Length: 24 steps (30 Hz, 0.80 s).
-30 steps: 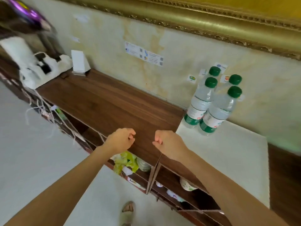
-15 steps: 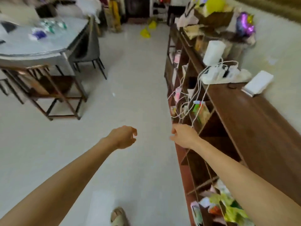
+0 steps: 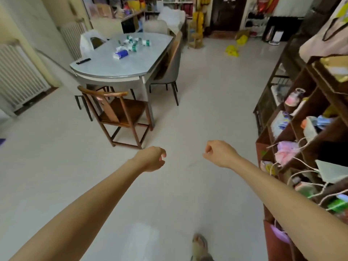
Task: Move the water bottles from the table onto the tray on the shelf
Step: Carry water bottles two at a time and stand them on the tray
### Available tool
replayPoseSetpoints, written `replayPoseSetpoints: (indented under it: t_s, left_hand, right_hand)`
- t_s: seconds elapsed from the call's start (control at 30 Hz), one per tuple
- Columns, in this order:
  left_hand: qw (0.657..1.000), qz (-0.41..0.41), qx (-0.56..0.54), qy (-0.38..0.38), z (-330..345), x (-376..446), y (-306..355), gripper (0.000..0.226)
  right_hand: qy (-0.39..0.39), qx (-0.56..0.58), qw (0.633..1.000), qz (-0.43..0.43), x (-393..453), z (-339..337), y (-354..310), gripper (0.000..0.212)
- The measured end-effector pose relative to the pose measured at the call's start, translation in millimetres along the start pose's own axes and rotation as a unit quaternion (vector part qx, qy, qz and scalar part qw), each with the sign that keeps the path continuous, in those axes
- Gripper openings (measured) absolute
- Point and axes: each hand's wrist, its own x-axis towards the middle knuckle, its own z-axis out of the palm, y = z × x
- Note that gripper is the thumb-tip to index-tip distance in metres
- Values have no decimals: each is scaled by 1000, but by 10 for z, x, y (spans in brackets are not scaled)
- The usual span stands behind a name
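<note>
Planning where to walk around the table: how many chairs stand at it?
3 that show. A wooden chair stands at the table's near end, a grey chair on its right side, a pale chair at its far end. Others may be hidden behind the table.

**Table ahead to the left, shelf along the right**

I see the table [image 3: 120, 66] far ahead on my left, with the bottles [image 3: 134, 43] lying on its far part, a tissue pack [image 3: 120, 53] just before them and a remote [image 3: 83, 61] near the left edge. One chair [image 3: 117, 113] stands at the table's near side, another [image 3: 170, 63] at its right. The shelf [image 3: 308, 132] runs along my right. My left hand [image 3: 151, 159] and right hand [image 3: 220, 153] hang over open floor [image 3: 207, 110], apart from both.
</note>
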Motion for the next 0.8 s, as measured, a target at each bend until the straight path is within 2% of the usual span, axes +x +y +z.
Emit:
replayPoseSetpoints:
  t_s: [0.17, 0.3, 0.4, 0.67, 0.8]
  left_hand:
    - [999, -19, -26, 33, -523, 1142, -255, 35]
    - [998, -45, -40, 31, -1061, 2009, -425, 36]
    - [994, -59, -64, 60, -1471, 2653, -568, 35]
    - [993, -73, -73, 47, -2170, 4508, -1281, 34]
    - [994, -58, -78, 41, -2701, 5572, -1570, 33]
  right_hand:
    - [-4, 0, 999, -37, 1404, -289, -103, 16]
    - [-23, -6, 998, -55, 2491, -695, -170, 13]
    - [-14, -5, 998, -67, 3338, -1058, -243, 14]
    - [-12, -20, 994, -105, 5457, -1486, -407, 14]
    - [17, 1, 996, -82, 6477, -1834, -427, 12]
